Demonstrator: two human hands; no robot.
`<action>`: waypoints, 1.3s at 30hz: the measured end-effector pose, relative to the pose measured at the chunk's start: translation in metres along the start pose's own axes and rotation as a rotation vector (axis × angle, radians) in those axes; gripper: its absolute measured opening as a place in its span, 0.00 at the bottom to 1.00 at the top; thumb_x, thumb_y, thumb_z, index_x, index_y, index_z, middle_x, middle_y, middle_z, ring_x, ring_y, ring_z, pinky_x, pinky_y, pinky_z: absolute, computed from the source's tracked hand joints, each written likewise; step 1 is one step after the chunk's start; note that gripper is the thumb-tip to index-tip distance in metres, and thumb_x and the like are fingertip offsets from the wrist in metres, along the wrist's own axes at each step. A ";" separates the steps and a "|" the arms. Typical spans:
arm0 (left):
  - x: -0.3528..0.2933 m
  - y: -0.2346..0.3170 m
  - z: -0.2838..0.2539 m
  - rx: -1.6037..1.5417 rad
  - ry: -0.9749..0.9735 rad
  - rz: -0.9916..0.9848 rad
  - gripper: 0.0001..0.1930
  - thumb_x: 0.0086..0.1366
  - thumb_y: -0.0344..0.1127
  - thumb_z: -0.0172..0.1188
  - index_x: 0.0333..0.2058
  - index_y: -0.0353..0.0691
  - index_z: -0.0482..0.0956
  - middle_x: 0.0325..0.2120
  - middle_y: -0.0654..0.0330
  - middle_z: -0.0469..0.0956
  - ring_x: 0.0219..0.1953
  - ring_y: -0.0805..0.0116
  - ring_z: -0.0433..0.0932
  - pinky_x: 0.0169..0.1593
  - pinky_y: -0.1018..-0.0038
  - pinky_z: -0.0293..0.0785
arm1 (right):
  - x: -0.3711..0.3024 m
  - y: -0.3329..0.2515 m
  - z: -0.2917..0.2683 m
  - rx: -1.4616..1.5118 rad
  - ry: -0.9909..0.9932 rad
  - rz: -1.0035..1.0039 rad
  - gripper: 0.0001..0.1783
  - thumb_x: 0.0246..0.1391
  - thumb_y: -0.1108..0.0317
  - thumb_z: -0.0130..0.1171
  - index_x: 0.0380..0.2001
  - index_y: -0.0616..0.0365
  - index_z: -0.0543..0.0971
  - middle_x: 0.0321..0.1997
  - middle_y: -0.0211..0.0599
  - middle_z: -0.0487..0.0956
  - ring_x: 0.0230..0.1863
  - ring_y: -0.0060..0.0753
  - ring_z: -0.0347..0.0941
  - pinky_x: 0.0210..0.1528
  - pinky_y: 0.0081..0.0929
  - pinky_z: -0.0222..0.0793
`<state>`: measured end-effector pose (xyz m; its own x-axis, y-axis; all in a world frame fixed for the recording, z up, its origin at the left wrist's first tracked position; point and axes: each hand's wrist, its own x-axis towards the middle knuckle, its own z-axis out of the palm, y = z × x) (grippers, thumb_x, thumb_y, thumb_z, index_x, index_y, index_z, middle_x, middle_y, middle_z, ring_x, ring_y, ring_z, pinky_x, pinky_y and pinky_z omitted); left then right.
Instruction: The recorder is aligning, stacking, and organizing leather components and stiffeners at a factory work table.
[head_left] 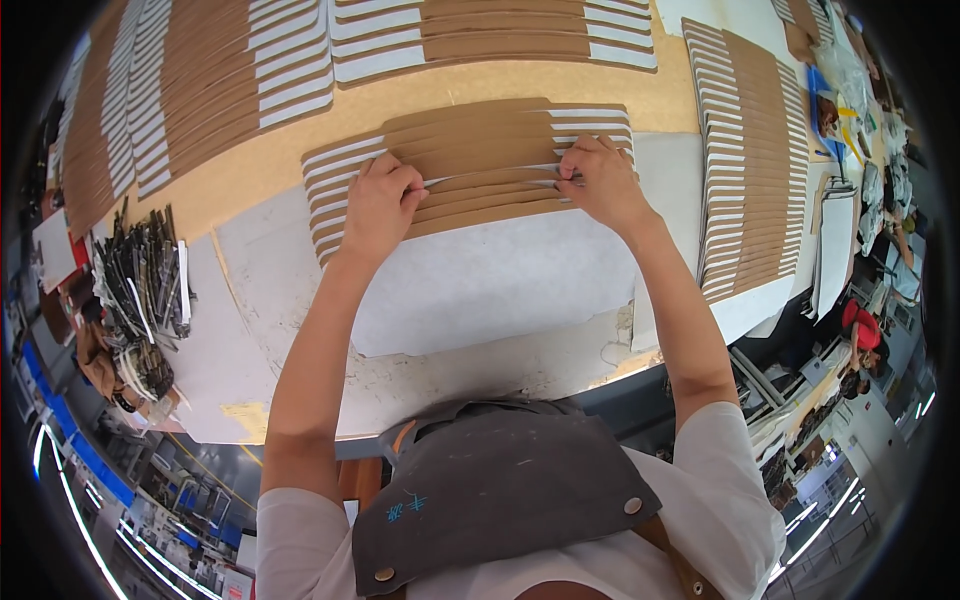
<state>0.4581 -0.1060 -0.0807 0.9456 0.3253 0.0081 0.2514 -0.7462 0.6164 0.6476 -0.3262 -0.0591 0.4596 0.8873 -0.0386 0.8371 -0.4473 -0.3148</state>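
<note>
A fanned stack of overlapping sheets (480,135) lies in front of me, each showing a brown middle band between white ends. The nearest sheet (490,280) shows a broad white face toward me. My left hand (383,195) is closed in a pinch at the left part of the brown bands. My right hand (600,182) pinches at the right part, its fingertips level with the left's. Between both sets of fingertips runs a thin white edge (490,178) across one brown band. What lies right under the fingertips is partly hidden.
More fanned stacks of such sheets lie at the far left (210,70), far middle (500,35) and right (750,150). A heap of dark thin strips (145,280) sits on the table's left side. Beyond the right table edge are other work places and people.
</note>
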 end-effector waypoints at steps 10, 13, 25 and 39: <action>-0.062 -0.049 -0.067 -0.270 -0.205 -0.625 0.10 0.56 0.32 0.62 0.35 0.35 0.77 0.24 0.61 0.79 0.25 0.76 0.74 0.29 0.78 0.68 | -0.037 0.058 -0.043 0.522 -0.502 0.826 0.17 0.48 0.56 0.62 0.27 0.63 0.78 0.21 0.26 0.73 0.26 0.18 0.65 0.30 0.17 0.60; -0.083 -0.036 -0.063 -0.733 -0.070 -0.847 0.10 0.56 0.34 0.63 0.31 0.32 0.78 0.24 0.66 0.78 0.25 0.83 0.70 0.28 0.83 0.66 | -0.048 0.048 -0.044 0.715 -0.444 0.852 0.16 0.50 0.60 0.60 0.34 0.63 0.79 0.24 0.25 0.74 0.28 0.16 0.65 0.33 0.15 0.61; -0.089 -0.040 -0.049 -0.568 -0.034 -0.866 0.09 0.56 0.35 0.62 0.27 0.33 0.78 0.18 0.72 0.69 0.21 0.84 0.59 0.24 0.83 0.56 | -0.074 0.060 0.006 0.811 -0.075 0.826 0.14 0.50 0.62 0.59 0.30 0.65 0.78 0.25 0.29 0.77 0.25 0.15 0.65 0.28 0.17 0.63; -0.050 -0.005 -0.024 -0.014 0.183 -0.042 0.13 0.51 0.34 0.63 0.35 0.38 0.76 0.33 0.56 0.72 0.38 0.56 0.69 0.40 0.66 0.66 | -0.042 -0.008 -0.002 0.041 0.221 0.307 0.20 0.38 0.72 0.63 0.39 0.54 0.74 0.45 0.39 0.68 0.48 0.44 0.62 0.48 0.38 0.59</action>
<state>0.4050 -0.1042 -0.0650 0.8804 0.4577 0.1244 0.2863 -0.7219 0.6300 0.6216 -0.3601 -0.0533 0.7437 0.6651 0.0671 0.6401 -0.6797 -0.3581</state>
